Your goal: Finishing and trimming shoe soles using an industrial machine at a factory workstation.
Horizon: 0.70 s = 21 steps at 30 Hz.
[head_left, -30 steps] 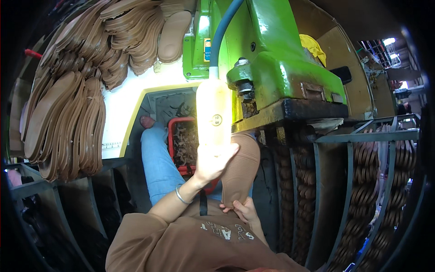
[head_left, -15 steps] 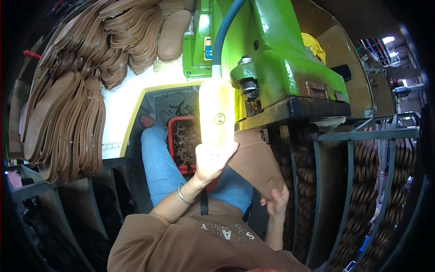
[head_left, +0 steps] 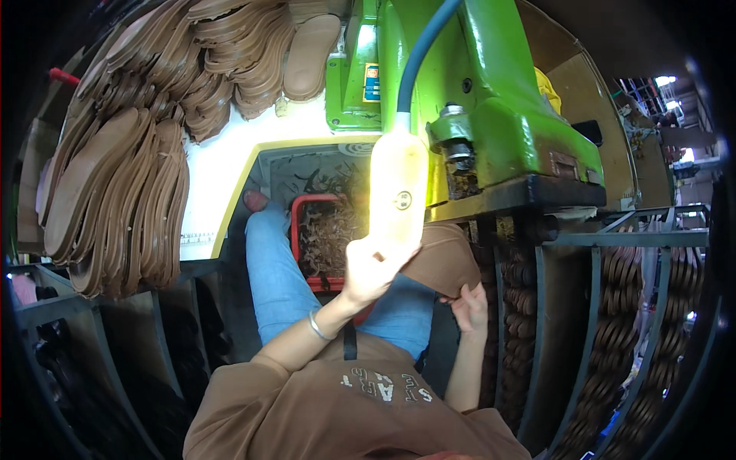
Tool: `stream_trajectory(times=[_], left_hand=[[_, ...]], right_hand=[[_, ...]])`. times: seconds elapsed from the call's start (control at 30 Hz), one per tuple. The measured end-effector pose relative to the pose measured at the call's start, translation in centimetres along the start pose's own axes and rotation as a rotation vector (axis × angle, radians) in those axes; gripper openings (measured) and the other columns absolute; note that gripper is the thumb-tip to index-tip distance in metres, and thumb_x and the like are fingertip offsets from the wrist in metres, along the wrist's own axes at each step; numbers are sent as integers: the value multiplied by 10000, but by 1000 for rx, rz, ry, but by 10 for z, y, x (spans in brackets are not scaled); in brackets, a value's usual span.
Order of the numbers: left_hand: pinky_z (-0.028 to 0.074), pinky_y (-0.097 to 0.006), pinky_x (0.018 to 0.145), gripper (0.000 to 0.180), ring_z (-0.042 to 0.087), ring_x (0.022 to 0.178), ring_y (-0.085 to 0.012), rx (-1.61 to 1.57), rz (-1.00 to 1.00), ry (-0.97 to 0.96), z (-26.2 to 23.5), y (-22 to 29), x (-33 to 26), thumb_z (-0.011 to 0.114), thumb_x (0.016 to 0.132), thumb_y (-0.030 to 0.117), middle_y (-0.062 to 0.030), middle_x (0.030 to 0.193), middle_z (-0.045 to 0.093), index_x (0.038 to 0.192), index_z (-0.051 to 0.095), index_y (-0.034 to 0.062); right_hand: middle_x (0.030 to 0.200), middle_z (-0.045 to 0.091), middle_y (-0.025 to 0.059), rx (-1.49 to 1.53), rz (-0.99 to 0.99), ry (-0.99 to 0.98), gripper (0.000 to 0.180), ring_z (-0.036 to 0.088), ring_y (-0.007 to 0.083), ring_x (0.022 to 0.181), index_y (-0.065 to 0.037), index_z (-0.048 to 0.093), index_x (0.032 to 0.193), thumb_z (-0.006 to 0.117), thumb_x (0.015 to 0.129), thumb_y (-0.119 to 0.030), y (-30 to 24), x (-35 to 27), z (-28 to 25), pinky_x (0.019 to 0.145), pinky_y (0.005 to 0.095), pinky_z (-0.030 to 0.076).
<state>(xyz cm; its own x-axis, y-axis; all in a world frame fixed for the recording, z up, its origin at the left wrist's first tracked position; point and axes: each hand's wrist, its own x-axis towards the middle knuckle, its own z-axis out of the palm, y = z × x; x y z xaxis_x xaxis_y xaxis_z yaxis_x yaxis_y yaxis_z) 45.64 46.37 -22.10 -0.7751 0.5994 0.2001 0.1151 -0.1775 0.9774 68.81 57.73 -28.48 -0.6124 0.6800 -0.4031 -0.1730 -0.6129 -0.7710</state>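
Observation:
A brown shoe sole is held between my two hands, below the head of the green machine. My left hand, a bracelet at its wrist, grips the sole's left side; the glare of a lit lamp washes out part of its fingers. At the sole's lower right end, my right hand pinches the edge with thumb and fingers. The sole's far edge reaches up under the machine's dark base, and its contact there is hard to see.
Stacked brown soles crowd the white table on the left, with a single sole beside them. A red-rimmed bin of brown scraps sits below. Metal racks holding soles stand at right.
The sole has turned and looks shorter, its lower end swung up with my right hand. My left hand stays on it. The view has shifted, so the machine and lamp appear further right.

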Motion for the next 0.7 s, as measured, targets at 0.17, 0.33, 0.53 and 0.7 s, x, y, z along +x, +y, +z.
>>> stream_trajectory(times=[0.17,0.33,0.53,0.7], left_hand=[[468,-267,509,159,579,541,-103,-68,-72,-96,7,-7,11,739,772,92,-98,692,663,851,674,-30],[409,-238,492,147,481,538,-54,-15,-14,22,-8,-14,-2,736,750,57,-42,615,581,849,671,-30],[462,-234,661,176,573,722,-89,-110,-59,15,-33,-3,-2,714,757,28,-61,800,639,904,650,-43],[483,-260,756,225,609,822,-136,-71,-161,-97,-61,13,2,716,752,13,-91,896,648,955,639,-45]], right_hand=[[1047,575,192,37,-43,57,412,634,293,758,3,381,1240,552,901,-156,23,-22,-4,579,368,529],[900,607,172,-81,-205,62,367,587,210,509,51,423,1176,540,900,-161,-13,-24,20,369,277,469],[844,608,128,-222,-190,34,367,545,121,450,48,459,1138,590,862,-154,-67,5,56,323,198,418],[793,609,89,-289,-230,-44,271,525,76,461,11,509,1055,599,854,-147,-91,36,82,320,173,369]])
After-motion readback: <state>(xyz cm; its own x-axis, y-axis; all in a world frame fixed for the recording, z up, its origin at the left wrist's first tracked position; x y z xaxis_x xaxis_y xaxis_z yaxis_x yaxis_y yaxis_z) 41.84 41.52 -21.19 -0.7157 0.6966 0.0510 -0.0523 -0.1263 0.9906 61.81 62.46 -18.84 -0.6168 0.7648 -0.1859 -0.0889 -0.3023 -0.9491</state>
